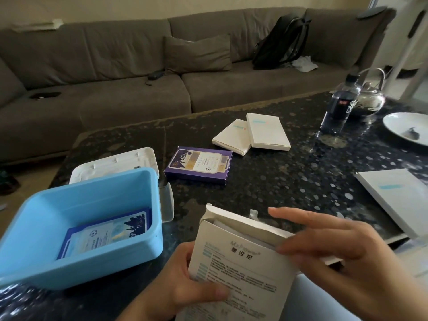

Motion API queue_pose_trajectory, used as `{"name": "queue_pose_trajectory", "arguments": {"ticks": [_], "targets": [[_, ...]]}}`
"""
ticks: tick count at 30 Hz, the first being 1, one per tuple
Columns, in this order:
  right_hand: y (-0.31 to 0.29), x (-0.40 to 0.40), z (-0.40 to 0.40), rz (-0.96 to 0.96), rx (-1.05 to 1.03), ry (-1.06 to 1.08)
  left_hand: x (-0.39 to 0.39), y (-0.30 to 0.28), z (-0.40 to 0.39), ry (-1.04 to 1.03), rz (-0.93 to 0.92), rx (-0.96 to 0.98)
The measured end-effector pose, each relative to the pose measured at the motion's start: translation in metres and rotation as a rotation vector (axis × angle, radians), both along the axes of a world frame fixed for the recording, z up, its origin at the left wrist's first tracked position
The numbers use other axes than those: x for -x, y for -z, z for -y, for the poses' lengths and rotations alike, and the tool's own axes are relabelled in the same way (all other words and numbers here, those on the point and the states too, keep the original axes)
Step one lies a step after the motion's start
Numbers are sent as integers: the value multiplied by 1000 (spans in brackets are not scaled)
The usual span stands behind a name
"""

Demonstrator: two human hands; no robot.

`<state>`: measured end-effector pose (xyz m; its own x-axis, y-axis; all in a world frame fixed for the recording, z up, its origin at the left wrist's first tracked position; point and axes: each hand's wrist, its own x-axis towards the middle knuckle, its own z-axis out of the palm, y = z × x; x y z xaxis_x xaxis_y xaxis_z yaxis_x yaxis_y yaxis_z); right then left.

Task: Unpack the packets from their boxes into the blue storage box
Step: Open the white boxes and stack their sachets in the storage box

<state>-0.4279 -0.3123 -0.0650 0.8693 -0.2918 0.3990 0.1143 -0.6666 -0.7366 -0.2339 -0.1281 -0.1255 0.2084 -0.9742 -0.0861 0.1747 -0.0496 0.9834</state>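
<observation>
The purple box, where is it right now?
In the head view the purple box lies flat on the dark table, left of centre, between the white lid and two overlapping white boxes.

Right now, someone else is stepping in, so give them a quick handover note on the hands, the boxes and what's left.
Left hand grips the white box from below. Right hand pinches its opened top flap; packets not yet out.
Blue storage box holds one purple packet.
Left: empty this box. The purple box, two white boxes mid-table and another white box at right may need unpacking too; contents not visible.
</observation>
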Motion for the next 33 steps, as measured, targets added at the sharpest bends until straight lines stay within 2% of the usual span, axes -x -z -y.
{"name": "queue_pose_trajectory", "arguments": {"ticks": [3, 4, 5, 10, 13, 16, 18, 22, 24, 30, 33], "targets": [[7, -3, -1, -24, -436, 15, 3, -1, 0, -44, 34, 35], [7, -4, -1, -38, -541, 39, 4, -2, 0, -57, 63, 39], [8, -6, 0, -26, -552, 78, 5, -3, 0, -68, 95, 39], [-13, -17, -8, -45, -450, 135, 9, -12, 6, -207, 214, 76], [-23, -29, -7, 6, -375, 176, 12, -17, 18, -453, 411, 73], [-18, -48, -2, 70, -255, 240, 11, -17, 30, -630, 499, 74], [-6, -58, 4, 73, -181, 246, 9, -11, 33, -679, 492, 140], [9, -64, 7, 173, 50, 297, 16, -7, 27, -663, 241, 282], [14, -65, 4, 221, 123, 311, 22, -12, 28, -740, 287, 295], [21, -63, 4, 230, 88, 335, 30, -18, 37, -921, 544, 336], [23, -59, -5, 217, 245, 346, 30, -16, 38, -961, 537, 304]]}}
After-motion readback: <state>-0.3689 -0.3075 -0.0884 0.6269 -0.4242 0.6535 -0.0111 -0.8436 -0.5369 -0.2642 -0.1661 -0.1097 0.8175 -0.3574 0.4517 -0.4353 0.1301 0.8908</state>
